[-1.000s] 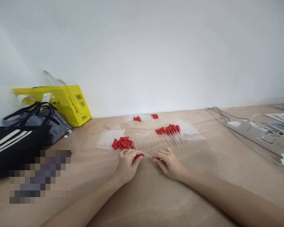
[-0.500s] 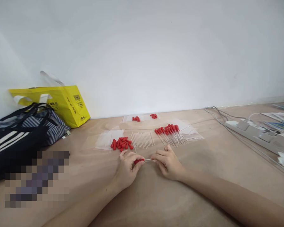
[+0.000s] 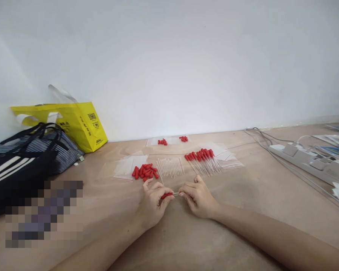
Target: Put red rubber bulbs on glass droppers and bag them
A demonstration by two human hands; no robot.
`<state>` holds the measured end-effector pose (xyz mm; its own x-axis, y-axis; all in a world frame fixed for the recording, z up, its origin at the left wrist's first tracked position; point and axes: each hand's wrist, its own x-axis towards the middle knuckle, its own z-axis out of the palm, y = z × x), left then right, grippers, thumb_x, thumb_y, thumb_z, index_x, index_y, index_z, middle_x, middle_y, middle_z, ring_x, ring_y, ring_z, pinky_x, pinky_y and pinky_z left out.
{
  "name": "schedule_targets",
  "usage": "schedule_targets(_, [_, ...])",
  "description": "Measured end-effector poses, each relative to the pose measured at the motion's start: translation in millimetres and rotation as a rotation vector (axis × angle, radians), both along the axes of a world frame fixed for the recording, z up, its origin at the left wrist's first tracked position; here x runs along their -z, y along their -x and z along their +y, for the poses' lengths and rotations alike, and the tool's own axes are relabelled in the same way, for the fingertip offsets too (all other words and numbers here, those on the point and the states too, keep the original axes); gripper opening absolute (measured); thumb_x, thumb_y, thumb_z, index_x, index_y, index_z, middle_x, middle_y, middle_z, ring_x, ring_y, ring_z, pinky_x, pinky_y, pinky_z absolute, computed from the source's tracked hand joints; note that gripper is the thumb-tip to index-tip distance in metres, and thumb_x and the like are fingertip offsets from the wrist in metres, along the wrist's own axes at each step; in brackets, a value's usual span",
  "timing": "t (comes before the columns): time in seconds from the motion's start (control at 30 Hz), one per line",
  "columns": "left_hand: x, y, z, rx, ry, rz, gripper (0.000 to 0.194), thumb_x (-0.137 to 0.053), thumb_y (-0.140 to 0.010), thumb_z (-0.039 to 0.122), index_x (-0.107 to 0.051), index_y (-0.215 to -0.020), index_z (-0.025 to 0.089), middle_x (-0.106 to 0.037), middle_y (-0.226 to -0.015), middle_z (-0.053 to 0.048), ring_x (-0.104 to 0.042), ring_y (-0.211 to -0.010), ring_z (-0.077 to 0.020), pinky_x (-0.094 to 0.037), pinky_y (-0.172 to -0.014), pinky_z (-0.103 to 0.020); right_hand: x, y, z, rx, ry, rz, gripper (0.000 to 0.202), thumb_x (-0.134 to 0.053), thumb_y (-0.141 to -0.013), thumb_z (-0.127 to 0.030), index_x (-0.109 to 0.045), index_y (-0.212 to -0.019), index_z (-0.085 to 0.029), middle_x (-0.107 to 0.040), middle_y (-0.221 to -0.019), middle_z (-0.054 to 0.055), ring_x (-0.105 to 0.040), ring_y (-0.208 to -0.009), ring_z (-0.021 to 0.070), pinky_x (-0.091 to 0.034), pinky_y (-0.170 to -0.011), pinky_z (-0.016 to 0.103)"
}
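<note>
so the left hand [image 3: 153, 200] is pinching a red rubber bulb [image 3: 166, 195] between its fingertips, and the right hand [image 3: 198, 196] is gripping the thin clear tube [image 3: 176, 194] that's sticking out of it. both hands are sitting close together just above the brown table [image 3: 243, 195]. right behind them a pile of loose red bulbs [image 3: 145, 171] is lying beside a row of bare tubes [image 3: 171, 166], and finished droppers [image 3: 203, 158] are lying further right. a yellow bag [image 3: 76, 122] is leaning on the wall at left.
</note>
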<state>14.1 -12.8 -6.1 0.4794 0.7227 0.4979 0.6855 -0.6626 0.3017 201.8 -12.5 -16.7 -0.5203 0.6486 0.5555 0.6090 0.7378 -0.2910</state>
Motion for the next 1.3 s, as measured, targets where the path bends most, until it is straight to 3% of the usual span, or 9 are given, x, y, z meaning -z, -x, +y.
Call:
schedule_targets(0.3, [-11.6,8.9,4.4,0.065,-0.121,0.154,0.013,-0.050,-0.081,0.027,-0.062,-0.079,0.026,-0.066,-0.064,0.004,-0.056,-0.076,-0.0166,-0.009,-0.097,-0.047,-5.0,-8.5,8.8,-0.072,0.028,-0.061,0.022,-0.036,-0.087,-0.020,-0.057,-0.085,-0.018,-0.063,-0.074,0.001,-0.049,-0.064,0.0102,-0.020,-0.065,0.028])
schedule_targets(0.53, [-10.2,8.0,2.3,0.068,-0.140,0.166,0.018,-0.047,-0.081,0.024,-0.064,-0.080,0.029,-0.065,-0.063,0.005,-0.054,-0.074,-0.0158,-0.012,-0.094,-0.047,-4.1,-10.0,8.5,-0.058,-0.169,-0.166,0.020,-0.044,-0.084,-0.027,-0.062,-0.081,-0.019,-0.060,-0.070,0.002,-0.044,-0.069,0.0135,-0.021,-0.063,0.029])
schedule_targets(0.6, [-9.9,9.6,5.0,0.024,-0.115,0.147,0.020,-0.047,-0.081,0.025,-0.061,-0.093,0.031,-0.067,-0.082,0.003,-0.053,-0.084,-0.0174,-0.013,-0.093,-0.047,-2.9,-10.1,10.1,0.010,-0.174,-0.160,0.019,-0.044,-0.083,-0.026,-0.062,-0.079,-0.019,-0.059,-0.070,0.003,-0.044,-0.069,0.0139,-0.020,-0.063,0.029])
schedule_targets(0.7, [-9.7,15.5,12.1,-0.139,-0.070,0.065,0.033,-0.043,-0.082,0.029,-0.047,-0.115,0.029,-0.058,-0.107,-0.002,-0.047,-0.100,-0.0217,-0.020,-0.090,-0.045,-0.6,-13.5,22.4,0.267,-0.109,-0.075,0.018,-0.043,-0.083,-0.024,-0.061,-0.082,-0.020,-0.061,-0.075,0.003,-0.048,-0.074,0.0153,-0.021,-0.064,0.029])
schedule_targets(0.8, [-8.1,23.0,21.5,-0.303,-0.060,-0.001,0.038,-0.048,-0.078,0.031,-0.043,-0.115,0.025,-0.058,-0.103,-0.004,-0.047,-0.101,-0.0248,-0.025,-0.087,-0.044,-0.3,-18.5,44.8,0.563,0.009,-0.001,0.021,-0.041,-0.082,-0.023,-0.057,-0.095,-0.018,-0.063,-0.080,0.003,-0.052,-0.078,0.0164,-0.022,-0.067,0.029])
schedule_targets(0.93, [-4.6,31.3,33.2,-0.424,-0.114,0.009,0.035,-0.055,-0.071,0.028,-0.049,-0.106,0.025,-0.059,-0.097,-0.005,-0.048,-0.096,-0.0273,-0.026,-0.084,-0.046,-3.5,-18.1,72.4,0.789,0.113,-0.080,0.020,-0.041,-0.080,-0.024,-0.054,-0.094,-0.016,-0.063,-0.075,0.005,-0.055,-0.078,0.0188,-0.022,-0.070,0.030])
schedule_targets(1.1, [-1.6,39.3,40.0,-0.477,-0.180,0.073,0.022,-0.058,-0.069,0.030,-0.057,-0.090,0.026,-0.059,-0.098,-0.005,-0.047,-0.095,-0.0282,-0.025,-0.082,-0.047,-5.4,-8.2,87.4,0.878,0.177,-0.170,0.019,-0.038,-0.079,-0.022,-0.056,-0.085,-0.017,-0.064,-0.075,0.007,-0.056,-0.078,0.0209,-0.021,-0.071,0.033])
schedule_targets(1.3, [-1.4,37.3,43.6,-0.423,-0.229,0.142,0.013,-0.058,-0.073,0.031,-0.061,-0.084,0.025,-0.059,-0.097,-0.005,-0.047,-0.095,-0.0258,-0.022,-0.085,-0.048,-4.2,-6.7,89.5,0.839,0.136,-0.160,0.021,-0.039,-0.077,-0.021,-0.059,-0.080,-0.017,-0.063,-0.081,0.008,-0.055,-0.080,0.0205,-0.021,-0.073,0.035])
